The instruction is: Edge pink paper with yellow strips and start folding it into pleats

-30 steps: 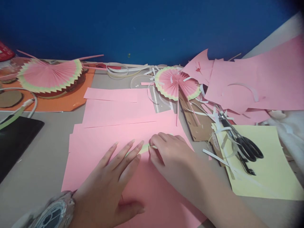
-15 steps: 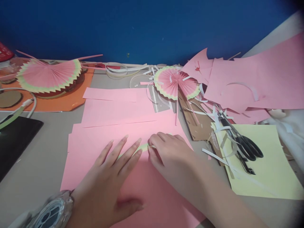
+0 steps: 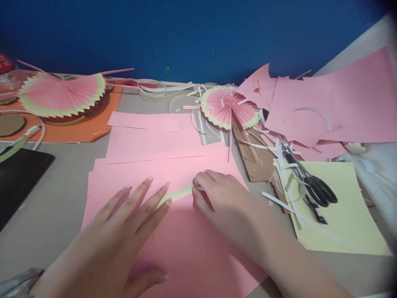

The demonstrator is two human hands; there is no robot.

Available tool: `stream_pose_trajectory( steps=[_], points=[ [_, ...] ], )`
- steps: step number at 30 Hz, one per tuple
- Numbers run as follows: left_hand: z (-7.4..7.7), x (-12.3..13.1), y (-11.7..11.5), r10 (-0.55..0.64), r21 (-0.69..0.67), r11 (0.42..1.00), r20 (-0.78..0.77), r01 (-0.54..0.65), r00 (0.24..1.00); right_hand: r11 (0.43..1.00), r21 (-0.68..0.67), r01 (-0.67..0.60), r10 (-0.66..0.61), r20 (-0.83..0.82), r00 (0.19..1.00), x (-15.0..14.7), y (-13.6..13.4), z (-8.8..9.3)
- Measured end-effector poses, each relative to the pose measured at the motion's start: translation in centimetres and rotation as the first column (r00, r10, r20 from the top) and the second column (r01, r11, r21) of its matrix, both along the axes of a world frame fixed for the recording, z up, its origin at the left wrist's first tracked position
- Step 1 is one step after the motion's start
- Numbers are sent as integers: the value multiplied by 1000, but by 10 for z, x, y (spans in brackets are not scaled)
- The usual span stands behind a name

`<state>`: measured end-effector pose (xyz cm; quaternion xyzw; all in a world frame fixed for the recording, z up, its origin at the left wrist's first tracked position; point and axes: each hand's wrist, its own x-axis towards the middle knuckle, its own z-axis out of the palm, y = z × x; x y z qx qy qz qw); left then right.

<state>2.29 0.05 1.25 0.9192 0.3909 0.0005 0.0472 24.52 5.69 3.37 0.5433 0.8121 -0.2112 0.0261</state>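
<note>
Strip of narrow pale-green paper [image 3: 179, 193] lies across large pink paper sheets [image 3: 186, 248].
The right hand [image 3: 226, 200] clamps its grip on it; the left hand [image 3: 114, 231], fingers spread apart, touches it farther left.

Papercraft workspace, room type unclear: one grey bench [image 3: 72, 174]; pink paper sheets [image 3: 192, 248]; scissors [image 3: 321, 190]; pleated paper fan [image 3: 63, 96]; cardboard offcut [image 3: 256, 164]; loose white strips [image 3: 277, 202].

A strip [image 3: 178, 193] lies on overlapping sheets [image 3: 192, 248]; over to their right, scissors [image 3: 314, 187] rest on a separate sheet [image 3: 347, 211]; behind, one fan [image 3: 63, 97] sits left, another fan [image 3: 217, 109] right.
</note>
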Motion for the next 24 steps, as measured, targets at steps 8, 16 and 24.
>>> stream_pose_trajectory(
  steps=[8, 16, 24],
  points=[
    [-5, 22, 19, -9, -43, 999, 8, 10, 1000, 999, 36, -1, 0, 39, 999, -4, 0, 0],
    [0, 8, 13, -7, 26, 1000, -12, 7, 1000, 999, 28, 18, -19, 44, 999, -6, -1, 5],
    [4, 10, 7, -18, 43, 999, -2, 18, 1000, 998, 48, -41, 40, 20, 999, -3, -1, -1]
  ],
)
